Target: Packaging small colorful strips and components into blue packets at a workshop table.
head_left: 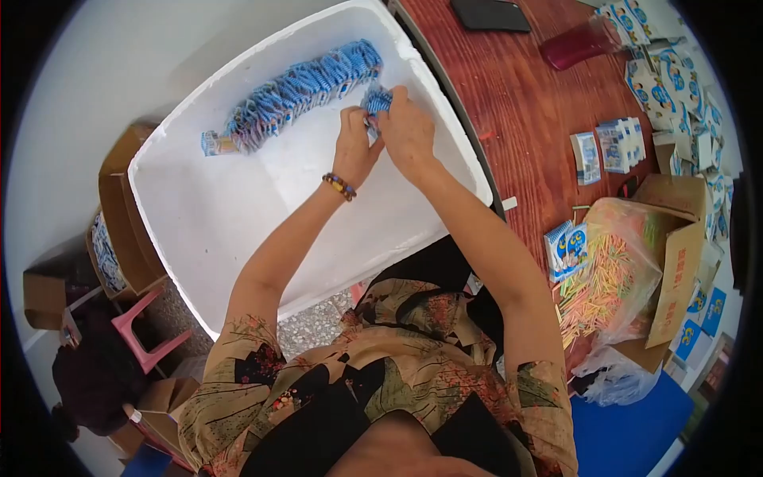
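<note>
Inside a large white foam box (214,195), a long row of blue-striped small packets (306,89) stands packed on edge along the far wall. A single packet (213,144) leans out at the row's left end. By the row's right end, both hands are closed around a small bunch of blue-striped packets (377,101). My left hand (355,149), with a beaded bracelet at the wrist, grips the bunch from its near left side. On the right side of it, my right hand (408,137) has its fingers wrapped on the bunch and hides part of it.
On the red-brown table (509,103) to the right lie a black phone (490,15), a red cup (579,46) and small card stacks (620,145). A carton (675,270) with coloured sticks (600,274) stands nearer. Cartons (131,230) and a pink stool (143,330) are at left.
</note>
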